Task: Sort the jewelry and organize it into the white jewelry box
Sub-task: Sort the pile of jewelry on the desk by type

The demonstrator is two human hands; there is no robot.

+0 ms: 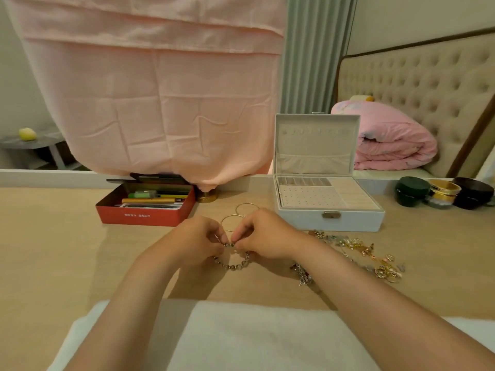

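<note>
Far left on the tabletop (pixel 53 236), we note a red tin (pixel 146 207), lid off, packed with pens. Centre: left hand (pixel 199 238) and right hand (pixel 263 235) meet, fingers pinched shut on the two ends of a beaded bracelet (pixel 232 265), whose loop sags onto the tabletop between the wrists. Just behind the hands lie two thin gold bangles (pixel 242 214), overlapping. Right of these, the white jewelry box (pixel 328 207) stands open, lid upright, compartments showing. In front of it, beside the right wrist, we log a tangled jewelry pile (pixel 359 257). Far right: three round jars (pixel 443 192), touching.
</note>
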